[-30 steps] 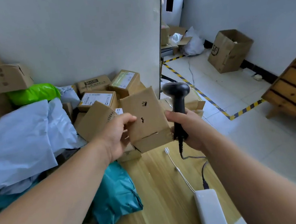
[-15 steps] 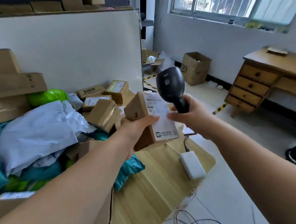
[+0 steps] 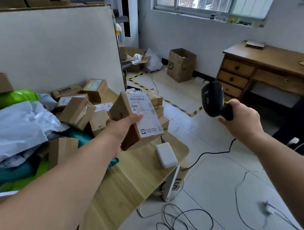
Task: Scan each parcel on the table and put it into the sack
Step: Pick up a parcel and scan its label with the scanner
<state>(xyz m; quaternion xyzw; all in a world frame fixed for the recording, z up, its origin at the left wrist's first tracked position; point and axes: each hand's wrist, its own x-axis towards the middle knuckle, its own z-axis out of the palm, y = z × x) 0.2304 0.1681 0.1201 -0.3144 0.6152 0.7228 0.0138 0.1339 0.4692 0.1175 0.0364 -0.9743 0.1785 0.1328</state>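
My left grip point(image 3: 124, 125) clamps the parcel point(image 3: 143, 112) above the table point(image 3: 134, 174); right grip point(image 3: 240, 119), well apart, clamps the scanner point(image 3: 212, 99) over the floor point(image 3: 219, 182).

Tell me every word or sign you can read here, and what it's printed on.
"SF": side of the open cardboard box on the floor.
Too blurred to read: the label on the parcel in the left hand.
Too small to read: the labels on the parcels piled on the table.
No text visible: the scanner in the right hand.
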